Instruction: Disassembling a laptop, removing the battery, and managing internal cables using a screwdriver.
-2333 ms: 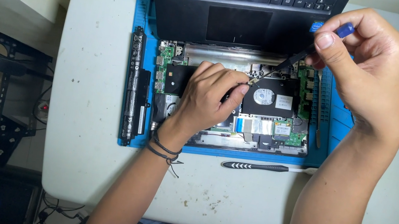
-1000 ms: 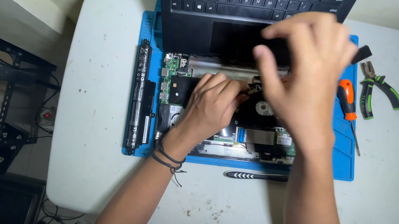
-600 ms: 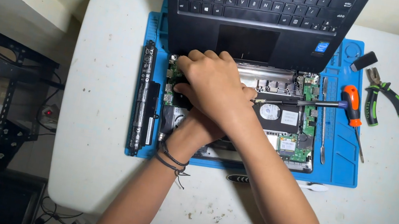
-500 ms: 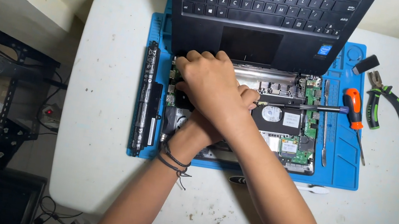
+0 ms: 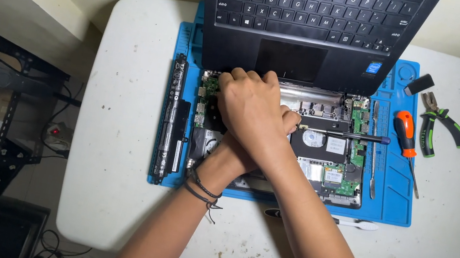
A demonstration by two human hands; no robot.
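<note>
Long black battery pack point(image 5: 172, 119) lies at the left edge of the blue silicone work mat point(image 5: 395, 203), long axis front to back. Beside it, the opened black laptop base point(image 5: 329, 170) carries both crossed hands: right hand point(image 5: 251, 111) on top, fingers curled over the left-side board; left hand point(image 5: 288, 123) beneath, grip undeterminable. A slim black-shafted screwdriver point(image 5: 344, 133) lies crosswise just right of them

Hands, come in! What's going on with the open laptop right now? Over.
Right hand crossed over left hand, both down on the laptop's open insides. Thin screwdriver lying across the insides. Grip hidden.
</note>
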